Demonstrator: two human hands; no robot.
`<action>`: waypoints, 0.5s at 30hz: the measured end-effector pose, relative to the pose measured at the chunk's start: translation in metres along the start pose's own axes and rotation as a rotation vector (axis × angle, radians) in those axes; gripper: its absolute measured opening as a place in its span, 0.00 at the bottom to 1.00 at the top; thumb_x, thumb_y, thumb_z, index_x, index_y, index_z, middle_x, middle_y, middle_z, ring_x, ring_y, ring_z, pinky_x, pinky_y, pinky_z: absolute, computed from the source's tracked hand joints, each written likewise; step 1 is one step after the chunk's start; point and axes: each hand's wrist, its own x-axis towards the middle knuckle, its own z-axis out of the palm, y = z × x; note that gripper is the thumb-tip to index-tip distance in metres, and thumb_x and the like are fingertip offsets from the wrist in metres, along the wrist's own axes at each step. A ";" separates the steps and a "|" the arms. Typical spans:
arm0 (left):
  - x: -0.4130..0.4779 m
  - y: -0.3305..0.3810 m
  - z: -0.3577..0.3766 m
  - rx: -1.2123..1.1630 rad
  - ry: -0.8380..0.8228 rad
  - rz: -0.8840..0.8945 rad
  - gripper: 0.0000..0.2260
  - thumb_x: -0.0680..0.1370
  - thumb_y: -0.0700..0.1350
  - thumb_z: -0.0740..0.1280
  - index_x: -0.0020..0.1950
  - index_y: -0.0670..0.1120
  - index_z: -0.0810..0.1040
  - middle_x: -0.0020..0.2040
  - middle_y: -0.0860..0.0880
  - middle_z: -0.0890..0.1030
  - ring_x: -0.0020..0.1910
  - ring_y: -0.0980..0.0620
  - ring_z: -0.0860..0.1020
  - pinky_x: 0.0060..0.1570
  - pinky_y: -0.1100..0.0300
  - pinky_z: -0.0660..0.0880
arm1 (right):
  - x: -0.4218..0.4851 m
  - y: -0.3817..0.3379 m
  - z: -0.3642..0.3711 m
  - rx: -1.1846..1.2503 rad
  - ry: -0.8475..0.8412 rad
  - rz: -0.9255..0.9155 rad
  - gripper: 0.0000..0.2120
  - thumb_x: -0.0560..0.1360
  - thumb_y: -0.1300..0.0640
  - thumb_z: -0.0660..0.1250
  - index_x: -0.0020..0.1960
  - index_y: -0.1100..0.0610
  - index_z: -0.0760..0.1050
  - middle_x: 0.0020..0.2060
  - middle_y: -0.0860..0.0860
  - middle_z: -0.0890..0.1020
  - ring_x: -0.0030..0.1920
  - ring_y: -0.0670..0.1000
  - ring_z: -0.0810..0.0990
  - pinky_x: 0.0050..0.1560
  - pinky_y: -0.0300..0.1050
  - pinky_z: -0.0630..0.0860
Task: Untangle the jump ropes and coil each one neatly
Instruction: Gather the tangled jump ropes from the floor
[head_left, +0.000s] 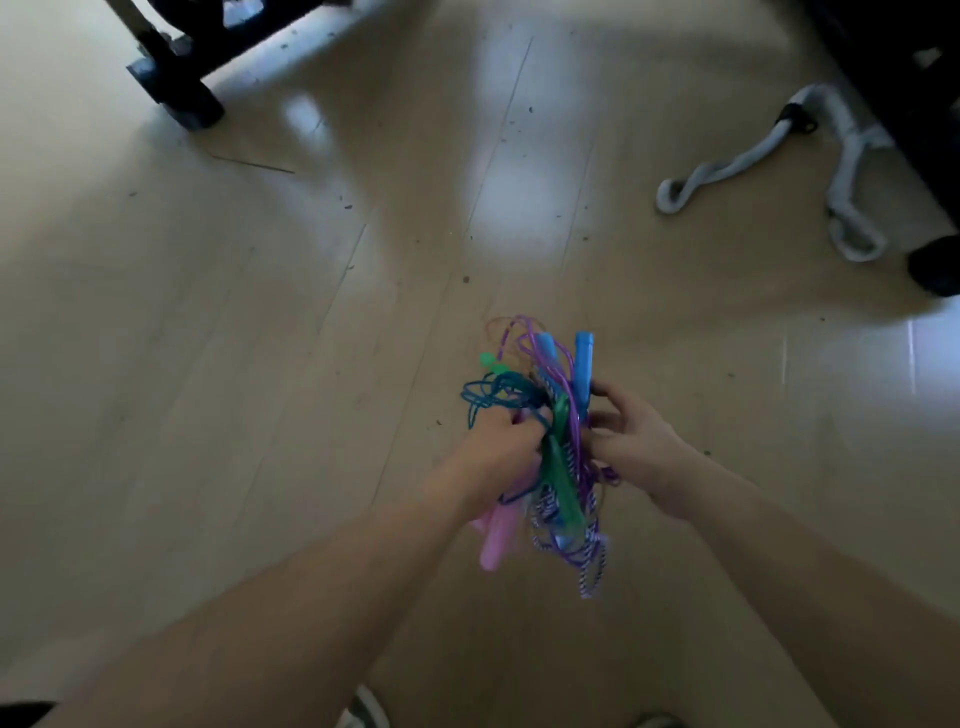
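Observation:
A tangled bundle of jump ropes (558, 441) hangs in the air above the floor, held between both hands. It mixes teal, purple and striped cords with blue handles (583, 364) sticking up, a green handle (562, 483) in the middle and a pink handle (496, 535) hanging below. My left hand (498, 447) grips the bundle's left side, fingers curled into the teal cord. My right hand (631, 431) holds the right side, fingers curled round the cords beneath the blue handles.
Pale wooden floor (260, 338) lies below, with scattered specks. A grey-white thick rope or strap (737, 161) lies at the upper right beside dark furniture (893, 78). A dark stand foot (182, 88) sits at the upper left. Shoe tips (363, 709) show at the bottom edge.

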 end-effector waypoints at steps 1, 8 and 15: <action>-0.023 0.024 -0.004 0.048 -0.004 0.010 0.14 0.83 0.50 0.64 0.49 0.40 0.79 0.41 0.46 0.80 0.41 0.50 0.76 0.45 0.54 0.76 | -0.026 -0.022 -0.009 -0.010 0.012 -0.006 0.22 0.79 0.70 0.66 0.66 0.48 0.71 0.45 0.54 0.80 0.32 0.52 0.73 0.25 0.38 0.65; -0.229 0.244 0.004 0.409 -0.178 0.128 0.16 0.83 0.54 0.58 0.51 0.44 0.78 0.47 0.44 0.82 0.47 0.44 0.79 0.48 0.54 0.74 | -0.259 -0.181 -0.095 -0.005 0.144 0.012 0.18 0.74 0.75 0.62 0.53 0.53 0.71 0.39 0.57 0.78 0.24 0.50 0.70 0.24 0.39 0.64; -0.408 0.420 0.092 0.555 -0.360 0.218 0.14 0.80 0.51 0.59 0.45 0.42 0.77 0.46 0.42 0.83 0.47 0.40 0.80 0.51 0.49 0.78 | -0.491 -0.261 -0.216 -0.056 0.346 0.028 0.11 0.76 0.66 0.65 0.51 0.51 0.70 0.40 0.57 0.79 0.31 0.50 0.77 0.28 0.41 0.75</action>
